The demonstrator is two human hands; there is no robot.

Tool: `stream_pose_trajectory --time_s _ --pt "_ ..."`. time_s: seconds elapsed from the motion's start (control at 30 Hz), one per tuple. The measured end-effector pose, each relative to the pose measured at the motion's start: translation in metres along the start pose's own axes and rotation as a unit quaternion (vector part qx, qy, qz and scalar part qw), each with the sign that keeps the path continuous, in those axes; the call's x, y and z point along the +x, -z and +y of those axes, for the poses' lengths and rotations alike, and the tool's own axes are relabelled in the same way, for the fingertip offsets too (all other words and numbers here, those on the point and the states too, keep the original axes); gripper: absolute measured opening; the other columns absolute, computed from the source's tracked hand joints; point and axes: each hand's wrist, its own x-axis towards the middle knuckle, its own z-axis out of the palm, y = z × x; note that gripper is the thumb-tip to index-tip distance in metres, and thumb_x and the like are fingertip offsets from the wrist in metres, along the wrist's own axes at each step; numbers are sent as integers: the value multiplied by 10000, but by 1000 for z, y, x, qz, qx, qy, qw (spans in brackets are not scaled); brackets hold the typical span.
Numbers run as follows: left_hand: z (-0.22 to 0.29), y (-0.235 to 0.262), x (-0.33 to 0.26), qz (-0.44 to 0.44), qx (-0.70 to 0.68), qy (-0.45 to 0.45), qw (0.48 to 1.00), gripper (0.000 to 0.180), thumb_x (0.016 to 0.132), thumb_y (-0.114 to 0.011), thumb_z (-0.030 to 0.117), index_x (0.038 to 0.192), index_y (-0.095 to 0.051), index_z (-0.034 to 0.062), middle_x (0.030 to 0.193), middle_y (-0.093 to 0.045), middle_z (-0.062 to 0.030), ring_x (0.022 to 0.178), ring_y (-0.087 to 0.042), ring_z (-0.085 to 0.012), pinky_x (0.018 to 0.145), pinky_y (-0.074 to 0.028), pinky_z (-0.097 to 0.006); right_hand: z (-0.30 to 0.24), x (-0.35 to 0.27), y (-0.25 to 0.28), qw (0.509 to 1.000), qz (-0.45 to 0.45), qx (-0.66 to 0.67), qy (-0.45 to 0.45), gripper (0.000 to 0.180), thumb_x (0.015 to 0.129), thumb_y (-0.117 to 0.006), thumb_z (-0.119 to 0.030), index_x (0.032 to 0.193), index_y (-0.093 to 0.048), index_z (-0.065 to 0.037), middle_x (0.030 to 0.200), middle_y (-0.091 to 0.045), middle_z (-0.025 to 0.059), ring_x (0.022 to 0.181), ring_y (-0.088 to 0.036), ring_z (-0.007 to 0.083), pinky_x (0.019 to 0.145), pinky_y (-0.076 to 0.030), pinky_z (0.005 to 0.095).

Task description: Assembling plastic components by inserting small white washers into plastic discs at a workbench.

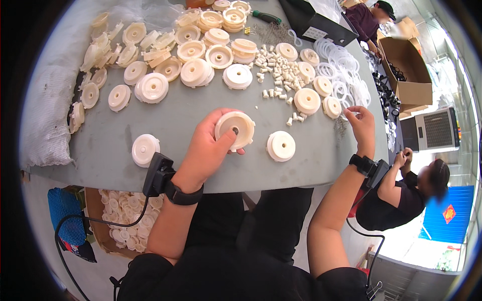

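Note:
My left hand [207,145] grips a cream round plastic cap [244,131], its hollow side turned up and the thumb pressed at its centre, where a small dark spot shows. To the right of it, a cream disc with a centre hole [281,146] lies on the table. Another cream disc [146,150] rests left of my left hand. At the right, my right hand [362,125] has its thumb and fingertips drawn together beside a heap of clear rings [346,67] and a little pile of thin dark metal bits [341,128]. What its fingertips hold, if anything, is too small to make out.
Cream discs and caps [196,72] crowd the back and left of the grey table [211,173]. Small cream plugs [281,70] lie mid-back, near a green-handled screwdriver [266,17]. A box of cream parts [131,218] stands below left. Two other people are at the right.

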Motion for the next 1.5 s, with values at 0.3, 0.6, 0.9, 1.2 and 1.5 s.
stream_pose_trajectory --time_s 0.3,0.6,0.9,1.2,1.5 --pt "1 -2 0 -17 14 3 1000 336 853 -515 146 1150 -457 0 994 -609 -144 849 -594 -148 645 -504 -258 22 -7 -18 999 35 -8 6 262 712 -696 -217 849 -656 3 542 -454 -9 500 -404 79 467 -326 249" --pt "5 -3 -1 -23 20 4 1000 343 854 -520 157 1152 -458 -1 985 -612 -142 843 -596 -147 635 -502 -254 20 -15 -18 981 89 166 -47 181 774 -664 -147 900 -672 -16 570 -409 -77 512 -336 23 456 -255 211" --pt "2 -3 1 -28 20 -5 999 405 863 -545 203 1201 -440 6 1016 -613 -157 859 -601 -145 629 -499 -243 -11 -26 -26 965 70 252 -9 235 819 -638 -187 978 -618 -15 578 -454 -68 451 -324 8 408 -257 182" --pt "4 -4 1 -35 22 1 999 388 868 -538 200 1192 -449 5 1010 -613 -145 865 -596 -144 634 -499 -247 -48 -46 -16 958 40 285 5 192 805 -636 -148 931 -633 -3 616 -484 -71 518 -344 -6 450 -234 173" --pt "0 -1 1 -46 19 -7 999 391 867 -543 208 1191 -452 8 1008 -614 -138 855 -593 -135 633 -497 -243 -45 -40 -24 985 14 159 67 163 794 -633 -120 904 -625 0 598 -448 -80 480 -305 3 431 -203 185"
